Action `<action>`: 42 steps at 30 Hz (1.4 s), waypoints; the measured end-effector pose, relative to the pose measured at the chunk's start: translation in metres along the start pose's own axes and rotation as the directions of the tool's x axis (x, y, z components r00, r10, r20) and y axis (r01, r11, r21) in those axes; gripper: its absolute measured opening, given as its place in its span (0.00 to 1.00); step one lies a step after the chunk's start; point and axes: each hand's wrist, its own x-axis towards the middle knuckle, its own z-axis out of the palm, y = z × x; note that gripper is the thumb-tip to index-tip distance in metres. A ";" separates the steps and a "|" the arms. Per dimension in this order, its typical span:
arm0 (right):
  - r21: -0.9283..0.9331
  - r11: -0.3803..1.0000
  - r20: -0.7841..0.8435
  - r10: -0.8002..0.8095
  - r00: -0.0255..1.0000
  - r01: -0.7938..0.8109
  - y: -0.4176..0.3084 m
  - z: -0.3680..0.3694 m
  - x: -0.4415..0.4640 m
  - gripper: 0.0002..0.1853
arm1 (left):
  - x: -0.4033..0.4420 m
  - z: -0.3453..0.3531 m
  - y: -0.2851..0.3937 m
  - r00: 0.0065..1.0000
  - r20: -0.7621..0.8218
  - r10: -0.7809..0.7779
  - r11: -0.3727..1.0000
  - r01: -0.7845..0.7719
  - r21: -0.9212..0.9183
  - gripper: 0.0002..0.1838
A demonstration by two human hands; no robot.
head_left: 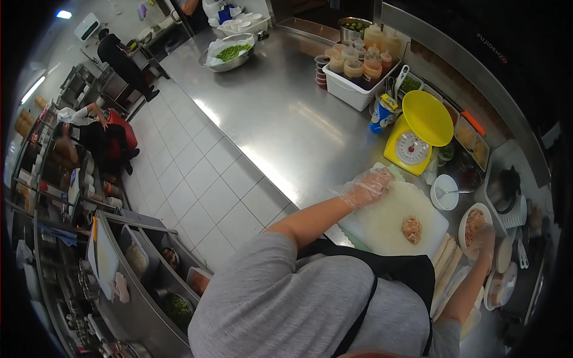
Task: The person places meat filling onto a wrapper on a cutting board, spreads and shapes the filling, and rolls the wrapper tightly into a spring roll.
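My left hand [371, 184], in a clear plastic glove, rests at the far left edge of a white cutting board [433, 222], beside a pale green edge under it. Its fingers look loosely spread, with nothing visible in them. A pale round sheet [394, 209] covers part of the board. On the board's right half sits a small lump of minced meat [412, 230]. My gloved right hand [482, 240] reaches into a white bowl [464, 230] of more minced meat [475, 222]. Its fingers are bent into the meat and partly hidden.
A yellow kitchen scale [412, 146] stands beyond the board, near a blue can [381, 116] and a white bin [346, 89] of sauce bottles. A small white bowl [444, 192] holds a spoon. Farther off is a metal bowl [230, 53] of chopped greens. Other people are across the aisle.
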 end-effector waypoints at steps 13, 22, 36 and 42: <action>-0.251 0.951 0.334 -0.091 0.938 0.182 -0.050 -0.056 -0.045 0.14 | 0.000 -0.002 0.003 0.996 0.087 -0.036 0.999 0.037 -0.012 0.22; 0.381 0.756 0.400 0.384 0.832 -0.532 -0.076 -0.150 -0.066 0.16 | 0.007 -0.004 0.003 0.985 0.164 -0.054 0.999 0.053 0.015 0.23; 0.989 0.129 0.086 -0.066 0.994 -0.077 0.017 -0.023 -0.046 0.17 | 0.001 0.012 -0.013 0.991 -0.020 0.130 0.987 -0.127 0.100 0.19; 0.939 0.323 0.078 0.136 0.988 -0.119 0.000 -0.108 -0.068 0.15 | 0.010 0.000 -0.002 0.970 -0.025 0.241 0.968 -0.238 0.082 0.16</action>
